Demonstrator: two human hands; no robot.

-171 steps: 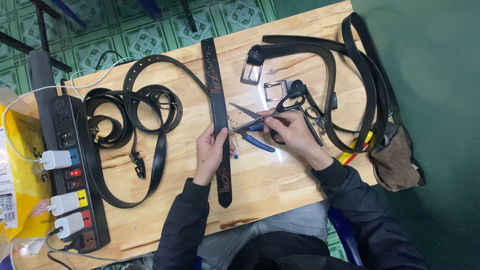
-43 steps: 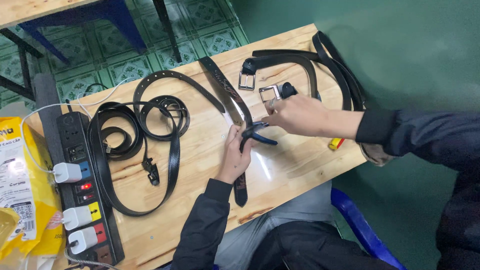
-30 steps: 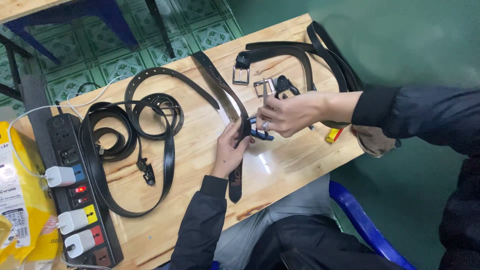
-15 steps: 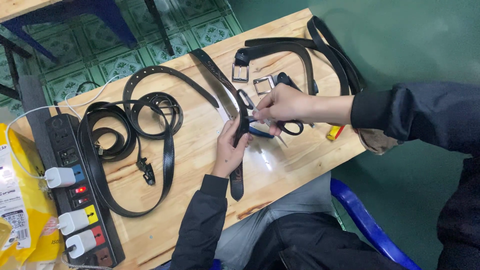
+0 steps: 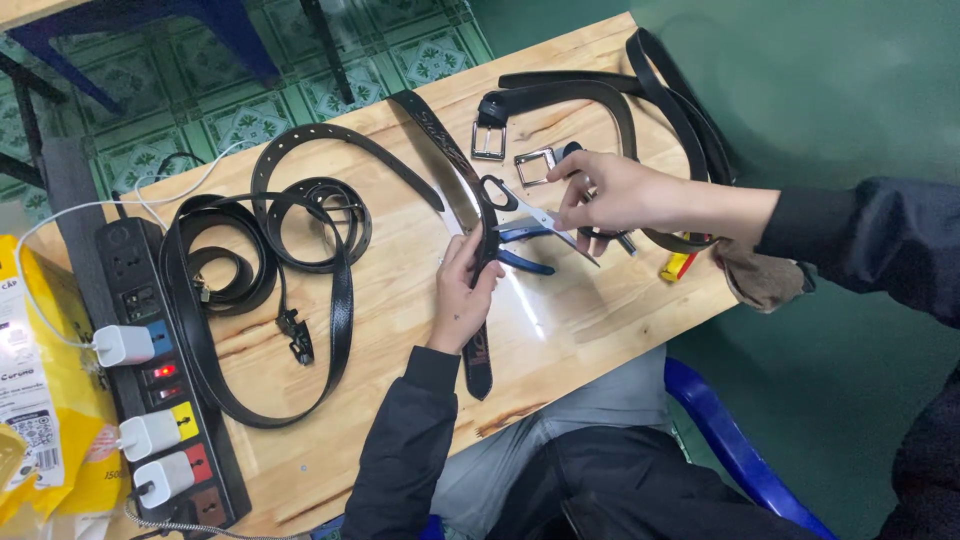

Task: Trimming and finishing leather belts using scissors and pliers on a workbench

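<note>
My left hand (image 5: 462,290) pinches a long dark belt strap (image 5: 440,140) that runs diagonally across the wooden table (image 5: 400,400); the fingers lift the strap's middle slightly. My right hand (image 5: 612,192) reaches in from the right and holds black-handled scissors (image 5: 535,215), their silver blades close to the strap just above my left fingers. Blue-handled pliers (image 5: 528,266) lie on the table below the scissors. Whether the blades touch the strap I cannot tell.
Two metal buckles (image 5: 488,142) (image 5: 535,165) lie beyond the scissors. Coiled black belts (image 5: 270,250) fill the left half, more belts (image 5: 650,100) curve at the far right. A power strip (image 5: 150,360) with plugged chargers and a yellow bag (image 5: 40,400) sit at the left edge. A brown pouch (image 5: 760,280) hangs off the right edge.
My right hand has picked the scissors up off the table and brought them over to the strap. My left hand has kept its grip on the strap.
</note>
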